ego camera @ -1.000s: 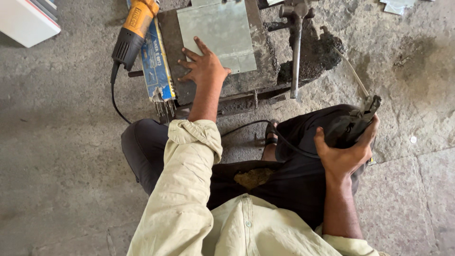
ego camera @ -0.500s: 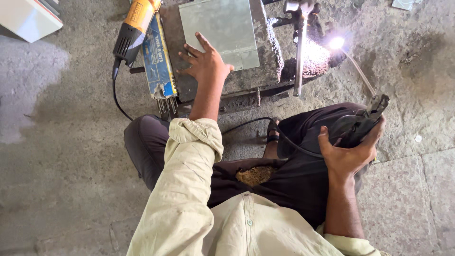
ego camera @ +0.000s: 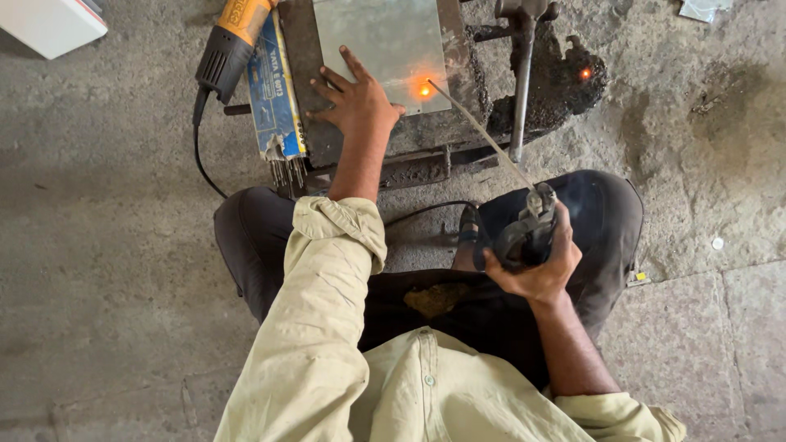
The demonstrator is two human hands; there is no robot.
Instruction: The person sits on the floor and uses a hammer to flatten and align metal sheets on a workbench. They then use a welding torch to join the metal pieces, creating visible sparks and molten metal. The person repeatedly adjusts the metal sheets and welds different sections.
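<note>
My left hand [ego camera: 354, 100] lies flat, fingers spread, on the near left corner of a grey metal sheet [ego camera: 385, 37] that rests on a dark steel block [ego camera: 426, 135]. My right hand [ego camera: 536, 258] grips a black welding electrode holder [ego camera: 524, 233] above my right knee. A thin welding rod [ego camera: 479, 131] runs from the holder up to the sheet. Its tip touches the sheet's near right corner, where an orange spot [ego camera: 424, 90] glows.
An orange and black angle grinder [ego camera: 229, 45] and a blue packet of welding rods [ego camera: 274, 90] lie left of the block. A steel pipe [ego camera: 521, 78] stands right of it, beside black slag with an ember [ego camera: 584, 74]. A white box [ego camera: 49, 24] is far left.
My right hand has swung the holder from my right knee toward the block, so the rod tip now rests on the sheet. The bright flash by the pipe is gone.
</note>
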